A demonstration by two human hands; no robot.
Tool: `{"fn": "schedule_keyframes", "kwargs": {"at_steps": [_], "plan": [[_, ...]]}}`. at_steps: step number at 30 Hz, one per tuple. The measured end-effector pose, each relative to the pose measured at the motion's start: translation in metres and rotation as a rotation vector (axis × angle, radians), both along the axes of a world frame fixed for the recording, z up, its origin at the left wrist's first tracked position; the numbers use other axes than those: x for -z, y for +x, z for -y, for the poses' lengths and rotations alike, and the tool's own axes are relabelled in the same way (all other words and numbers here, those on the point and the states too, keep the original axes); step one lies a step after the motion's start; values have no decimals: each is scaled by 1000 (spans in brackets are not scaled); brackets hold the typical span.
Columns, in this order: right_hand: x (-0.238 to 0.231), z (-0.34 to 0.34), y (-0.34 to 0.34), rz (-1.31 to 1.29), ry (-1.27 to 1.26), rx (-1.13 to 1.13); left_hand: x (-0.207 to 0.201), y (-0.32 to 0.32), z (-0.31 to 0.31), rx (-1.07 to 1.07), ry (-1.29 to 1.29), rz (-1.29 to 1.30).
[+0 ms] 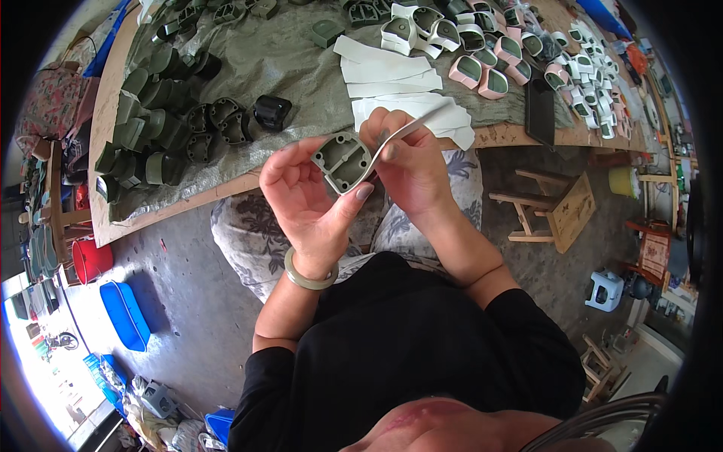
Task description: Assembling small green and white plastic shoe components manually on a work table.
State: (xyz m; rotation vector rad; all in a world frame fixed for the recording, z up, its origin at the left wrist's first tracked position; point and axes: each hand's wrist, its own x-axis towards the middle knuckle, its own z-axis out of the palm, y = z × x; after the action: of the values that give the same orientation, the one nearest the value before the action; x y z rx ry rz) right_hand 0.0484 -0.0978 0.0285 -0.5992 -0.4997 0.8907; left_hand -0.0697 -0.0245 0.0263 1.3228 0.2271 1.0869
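Above my lap, my left hand (pixel 305 200) grips a dark-green plastic block (pixel 344 163), shaped like a shoe heel, by its lower and left edges. Its hollow, ribbed side with small round sockets faces me. My right hand (pixel 413 166) pinches a narrow white strip (pixel 418 123) between thumb and fingers. The strip's lower part lies along the block's right side, and its free end sticks up to the right. Just beyond my right hand, a stack of flat white strips (pixel 388 71) lies on the table. Part of the block's far side is hidden by my fingers.
The table (pixel 181 197) carries a crumpled green cloth (pixel 279 60). Several green blocks (pixel 162 128) crowd its left; several white-covered blocks (pixel 467 69) sit at far right, beside a dark flat case (pixel 539 109). A wooden stool (pixel 565 211) stands right; a blue tub (pixel 125 316) left.
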Motion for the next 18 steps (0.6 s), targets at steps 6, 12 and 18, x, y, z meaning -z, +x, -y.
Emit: {"fn": "schedule_keyframes", "kwargs": {"at_steps": [6, 12, 18], "plan": [[-8, 0, 1, -98, 51, 17, -1, -8, 1, 42, 75, -31], [1, 3, 6, -9, 103, -24, -6, -11, 2, 99, 72, -16], [1, 2, 6, 4, 105, -64, -3, -17, -4, 185, 128, -55]]}}
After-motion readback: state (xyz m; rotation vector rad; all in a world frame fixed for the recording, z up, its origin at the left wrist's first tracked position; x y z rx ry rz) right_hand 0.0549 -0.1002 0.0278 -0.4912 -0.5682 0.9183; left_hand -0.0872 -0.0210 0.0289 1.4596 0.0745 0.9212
